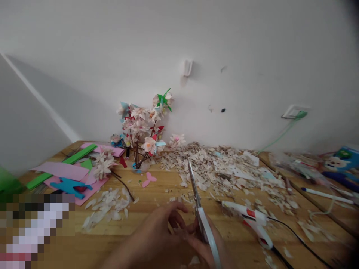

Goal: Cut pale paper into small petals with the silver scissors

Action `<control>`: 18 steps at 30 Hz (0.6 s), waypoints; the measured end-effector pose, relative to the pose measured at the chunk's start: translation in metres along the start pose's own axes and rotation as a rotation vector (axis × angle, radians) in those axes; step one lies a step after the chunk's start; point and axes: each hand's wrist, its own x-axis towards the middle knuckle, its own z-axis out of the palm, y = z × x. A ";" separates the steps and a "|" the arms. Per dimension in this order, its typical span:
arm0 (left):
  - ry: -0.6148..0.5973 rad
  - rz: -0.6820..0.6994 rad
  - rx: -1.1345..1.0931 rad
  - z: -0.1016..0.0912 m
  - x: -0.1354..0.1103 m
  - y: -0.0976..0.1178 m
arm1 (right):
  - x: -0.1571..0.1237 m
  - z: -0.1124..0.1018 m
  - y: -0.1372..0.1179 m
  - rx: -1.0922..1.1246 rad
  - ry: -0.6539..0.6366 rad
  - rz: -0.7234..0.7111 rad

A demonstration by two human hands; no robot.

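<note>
No text, label, brand or number can be read anywhere in this view.

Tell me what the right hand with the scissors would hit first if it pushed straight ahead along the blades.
Probably the heap of pale shavings. The right hand holds the scissors with the blades pointing away toward the wall, and their tips already sit at the heap's near edge, though depth is hard to judge in this view.

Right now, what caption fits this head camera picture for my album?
Right hand holds white-handled scissors beside the left hand, near a glue gun and paper flowers on a scrap-strewn wooden table.
</note>
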 end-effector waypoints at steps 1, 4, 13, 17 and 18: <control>-0.006 -0.006 -0.003 -0.001 0.000 0.001 | 0.000 -0.001 0.000 0.008 -0.031 0.006; -0.029 -0.054 -0.029 -0.004 0.002 0.006 | 0.003 -0.005 0.005 0.102 -0.074 0.038; 0.075 -0.163 -0.257 -0.003 0.012 0.009 | 0.009 -0.004 0.012 0.193 0.077 -0.001; 0.154 -0.160 -0.313 0.005 0.014 0.005 | 0.010 -0.008 0.015 0.134 0.143 -0.036; 0.160 -0.155 -0.316 0.007 0.014 0.003 | 0.010 -0.009 0.016 0.124 0.138 -0.041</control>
